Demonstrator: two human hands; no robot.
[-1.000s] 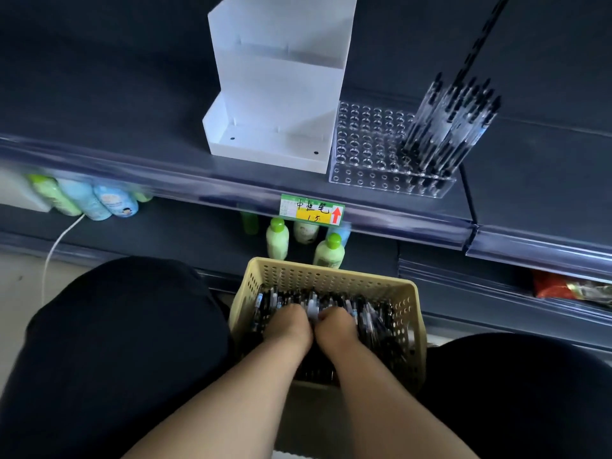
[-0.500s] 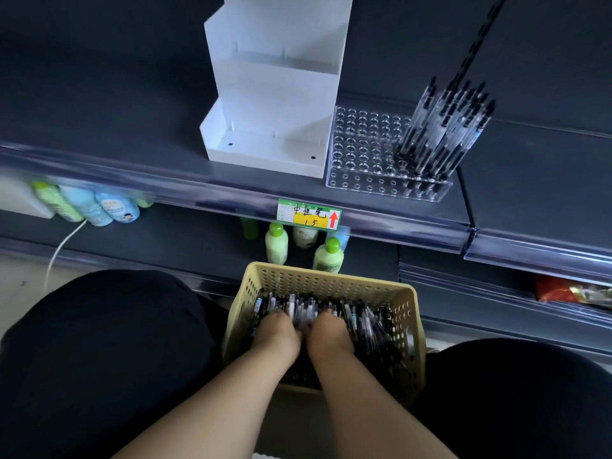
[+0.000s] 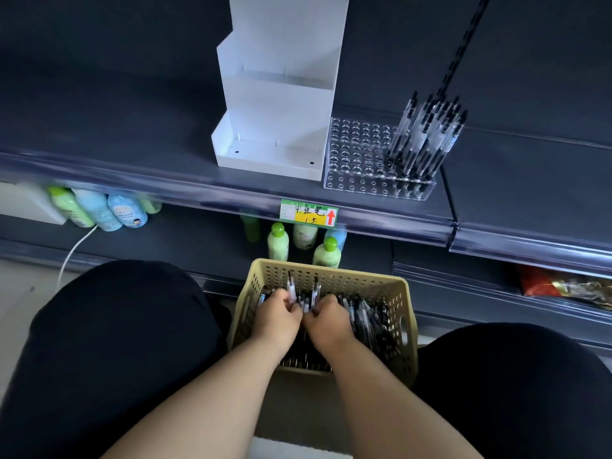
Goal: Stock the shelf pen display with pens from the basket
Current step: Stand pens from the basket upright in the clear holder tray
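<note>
A beige perforated basket (image 3: 331,278) sits between my knees, filled with several clear pens with black tips (image 3: 367,318). Both hands are inside it, side by side. My left hand (image 3: 277,318) grips a small bunch of pens (image 3: 291,288) that stick upward. My right hand (image 3: 328,321) curls round pens (image 3: 315,293) beside them. On the shelf above, a clear acrylic pen display (image 3: 356,160) full of holes holds several upright pens (image 3: 427,137) at its right side; its left holes stand vacant.
A white stepped display stand (image 3: 278,104) stands left of the acrylic rack. A green and yellow price tag (image 3: 308,213) hangs on the shelf edge. Green and blue bottles (image 3: 278,241) stand on the lower shelf behind the basket. A white cable (image 3: 71,253) hangs at left.
Both hands have lifted slightly within the basket and gathered pens, whose ends now stick up above the fingers. The camera has tilted a little.
</note>
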